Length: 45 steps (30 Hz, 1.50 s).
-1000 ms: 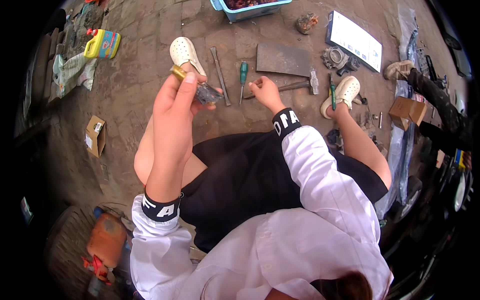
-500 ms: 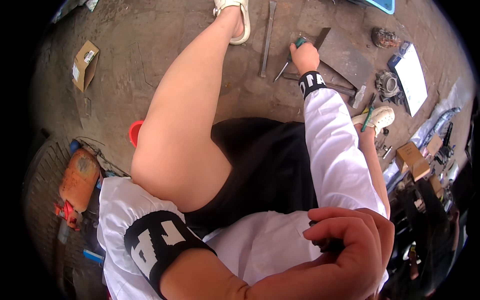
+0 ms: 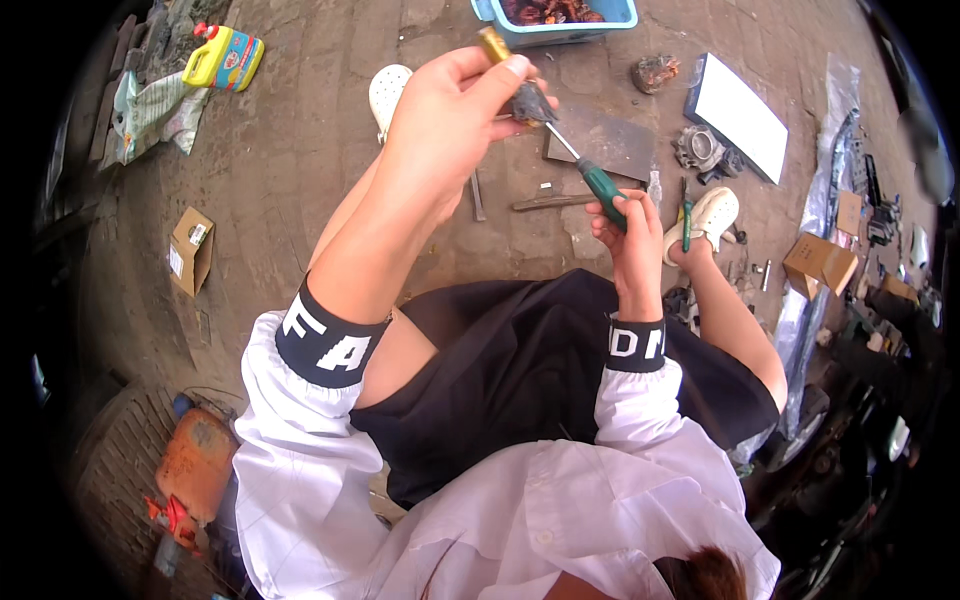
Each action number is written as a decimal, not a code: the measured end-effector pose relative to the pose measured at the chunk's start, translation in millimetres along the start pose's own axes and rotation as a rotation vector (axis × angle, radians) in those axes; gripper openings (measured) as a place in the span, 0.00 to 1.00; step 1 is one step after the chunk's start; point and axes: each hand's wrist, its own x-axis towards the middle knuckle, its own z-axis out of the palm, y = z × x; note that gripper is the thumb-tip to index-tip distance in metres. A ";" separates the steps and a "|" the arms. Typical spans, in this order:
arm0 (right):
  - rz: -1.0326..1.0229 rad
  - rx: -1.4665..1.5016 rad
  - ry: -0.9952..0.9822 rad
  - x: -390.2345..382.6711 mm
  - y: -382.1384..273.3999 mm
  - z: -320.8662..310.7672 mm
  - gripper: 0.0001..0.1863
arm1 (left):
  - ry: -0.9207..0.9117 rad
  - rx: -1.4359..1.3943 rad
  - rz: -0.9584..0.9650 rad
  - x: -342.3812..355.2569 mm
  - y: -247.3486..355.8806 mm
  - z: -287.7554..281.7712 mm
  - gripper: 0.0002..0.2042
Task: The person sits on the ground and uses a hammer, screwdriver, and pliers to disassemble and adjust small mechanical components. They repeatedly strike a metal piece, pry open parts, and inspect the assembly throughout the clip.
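Note:
My left hand [image 3: 440,105] is raised in front of me, its fingers closed round a small part with a dark, rough end [image 3: 530,103] and a brass-coloured end [image 3: 491,44]. My right hand [image 3: 635,245] grips a screwdriver [image 3: 602,188] by its green handle. The thin shaft points up and left, and its tip meets the dark end of the part; whether it goes inside is too small to tell. Below them on the ground are a flat metal plate [image 3: 605,140], a hammer's wooden handle [image 3: 553,201] and a metal bar [image 3: 477,198], partly hidden by my left arm.
A blue tub [image 3: 575,36] holding reddish-brown pieces stands ahead. Green-handled pliers [image 3: 687,225] lean by my right shoe [image 3: 715,215]. Right of the plate are a metal casting [image 3: 698,148] and a white-topped box [image 3: 740,115]. A yellow jug [image 3: 225,60] and opened carton [image 3: 190,250] lie left.
My left hand has gone from near my chest out ahead, carrying the dark part. My right hand has lifted the screwdriver from the ground and brought its tip to the part. The view has shifted.

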 end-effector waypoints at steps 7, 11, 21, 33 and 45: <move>-0.306 -0.256 0.027 -72.2 -57.1 -24.1 0.18 | 0.261 -0.083 -0.157 42.5 -69.7 6.8 0.08; -0.459 -0.667 0.204 -46.2 -35.2 -61.0 0.17 | 0.336 -0.160 -0.284 83.4 -163.9 34.5 0.08; -0.417 -1.053 0.261 20.9 21.9 -54.1 0.16 | 0.761 -0.313 -0.414 117.5 -330.8 74.0 0.07; -0.255 -1.033 0.264 60.3 30.4 -43.2 0.14 | 0.866 -0.248 -0.248 117.7 -336.0 85.1 0.09; -0.183 -1.295 0.233 83.4 2.7 -6.5 0.14 | 0.907 -0.355 -0.211 124.8 -340.3 81.5 0.11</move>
